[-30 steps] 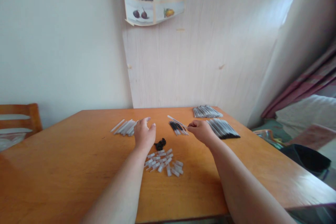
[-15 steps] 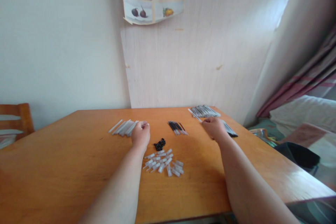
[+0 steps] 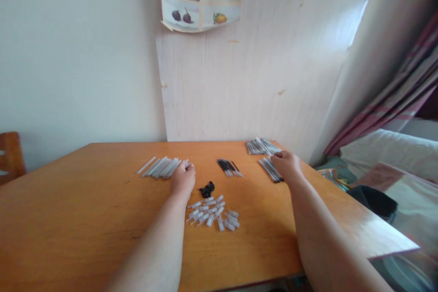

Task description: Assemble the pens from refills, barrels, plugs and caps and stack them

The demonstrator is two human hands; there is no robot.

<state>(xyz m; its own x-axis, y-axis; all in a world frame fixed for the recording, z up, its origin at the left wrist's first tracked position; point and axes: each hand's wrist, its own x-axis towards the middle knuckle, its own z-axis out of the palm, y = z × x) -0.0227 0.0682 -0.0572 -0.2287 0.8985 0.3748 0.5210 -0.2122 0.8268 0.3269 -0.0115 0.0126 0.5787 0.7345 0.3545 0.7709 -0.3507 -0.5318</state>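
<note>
My right hand (image 3: 286, 163) is closed in a pinch around a slim pen (image 3: 259, 140), whose pale end reaches over the far pile of pens (image 3: 253, 148). Under and beside that hand lies a nearer row of black-tipped pens (image 3: 269, 171), partly hidden by it. My left hand (image 3: 182, 179) has its fingers curled together at the right end of a row of translucent pen barrels (image 3: 159, 168). What it holds, if anything, is hidden. Between the hands are dark ink refills (image 3: 226, 166), small black pen parts (image 3: 207, 190) and translucent pen caps (image 3: 211, 210).
Everything lies on an orange wooden table (image 3: 85, 219) that meets the wall at its far side. To the right, beyond the table's edge, are a dark bin (image 3: 372, 200) and a bed (image 3: 407, 155). A wooden chair (image 3: 11, 155) stands at the left.
My right hand has moved right with the pen, from the refills to the pen piles. My left hand has gone from spread fingers to closed beside the barrels. The view has turned slightly right.
</note>
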